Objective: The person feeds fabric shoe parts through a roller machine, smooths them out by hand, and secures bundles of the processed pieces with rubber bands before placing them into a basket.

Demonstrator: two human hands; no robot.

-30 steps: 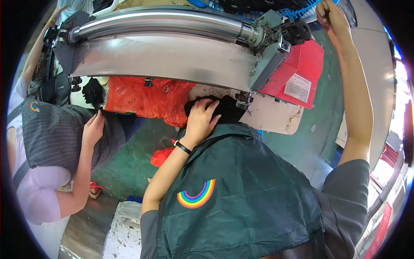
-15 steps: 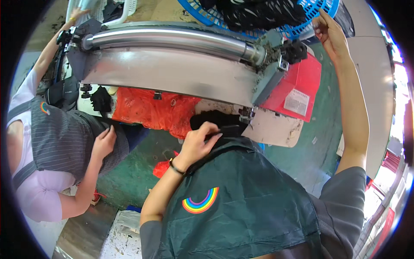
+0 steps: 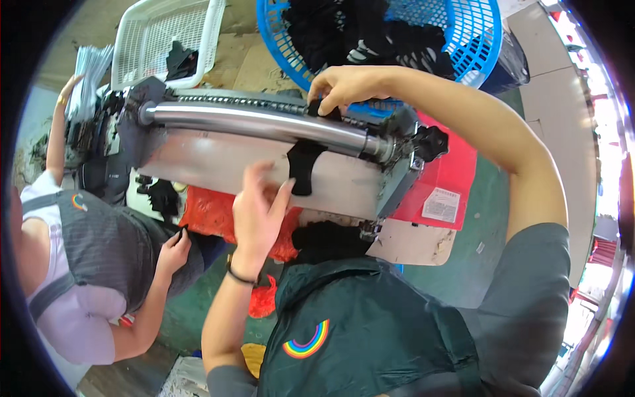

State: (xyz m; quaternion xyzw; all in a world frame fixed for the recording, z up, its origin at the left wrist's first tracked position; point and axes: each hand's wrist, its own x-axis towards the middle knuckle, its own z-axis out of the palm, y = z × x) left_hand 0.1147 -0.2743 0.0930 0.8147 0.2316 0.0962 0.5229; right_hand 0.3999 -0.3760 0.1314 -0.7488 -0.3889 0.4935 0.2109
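A small black cloth piece [image 3: 304, 169] lies on the metal plate [image 3: 218, 159] of a roller machine, its upper end against the shiny roller [image 3: 258, 126]. My left hand [image 3: 256, 212] is at the piece's left side, fingers apart and slightly blurred; the thumb tip is at its edge, and I cannot tell whether they touch. My right hand [image 3: 350, 86] reaches over to the far side of the roller, its fingers closed on a black cloth piece [image 3: 324, 109]. Whether the two pieces join is hidden by the roller.
Beyond the machine stand a blue basket [image 3: 489, 40] of black cloth pieces and a white basket [image 3: 215, 33]. Under the plate lie red plastic [image 3: 211, 215] and a black heap [image 3: 331, 241]. A co-worker [image 3: 99, 258] stands at left. A black knob [image 3: 430, 143] sticks out at right.
My right hand has come from the blue basket's rim to the roller's far side. My left hand has moved from my apron up to the plate, where a black piece now lies.
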